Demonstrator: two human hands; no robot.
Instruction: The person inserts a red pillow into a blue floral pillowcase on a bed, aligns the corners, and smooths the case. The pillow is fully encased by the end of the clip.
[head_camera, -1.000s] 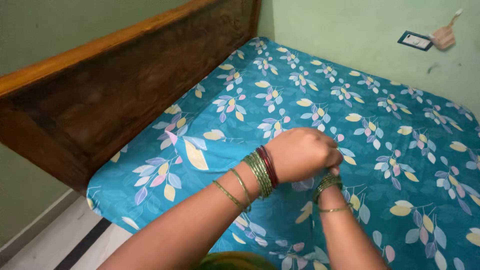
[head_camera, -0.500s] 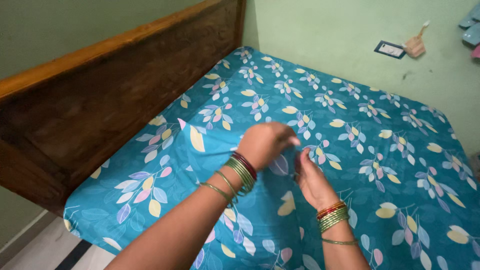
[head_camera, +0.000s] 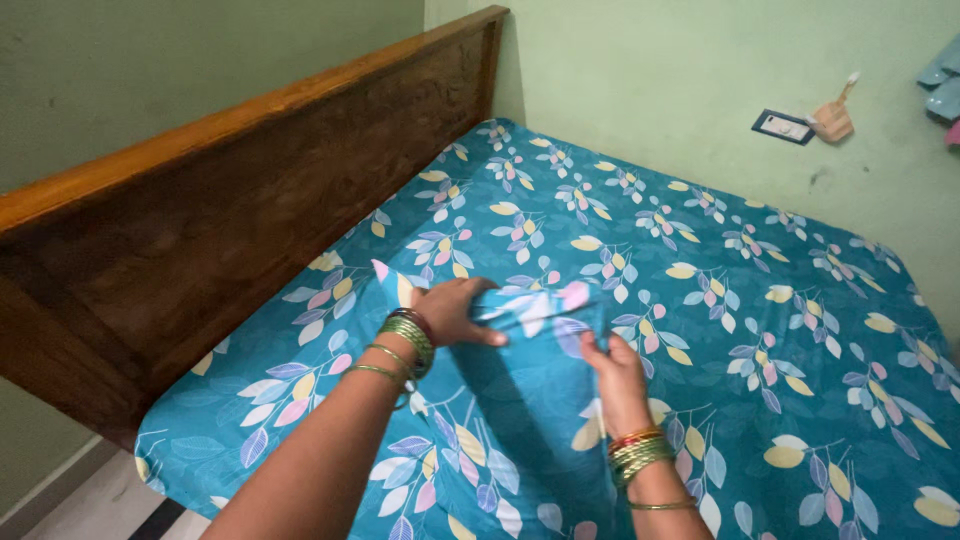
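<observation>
- Folded cloth, teal with a leaf print matching the bedsheet, is held raised just above the bed, near the headboard side and in front of the person.
- Long axis of the fold is seen running left to right across the view, roughly parallel to the near edge of the bed; a loose corner is seen pointing up at its left end.
- Left hand is closed over the left part of the fold, fingers laid flat along the top, thumb hidden beneath; green and red bangles are worn at the wrist.
- Right hand is pinched on the lower right corner of the cloth, fingers curled under the edge; bangles are worn at that wrist too.
- Cloth lies between the two hands; the left hand is nearer its middle, the right is at its end.
- Wooden headboard is noted to the left, well apart from the hands.
- On the green wall, upper right: a small dark rectangular switch plate with a pale face, and just beside it a small tan hanging object; no lettering can be made out.
</observation>
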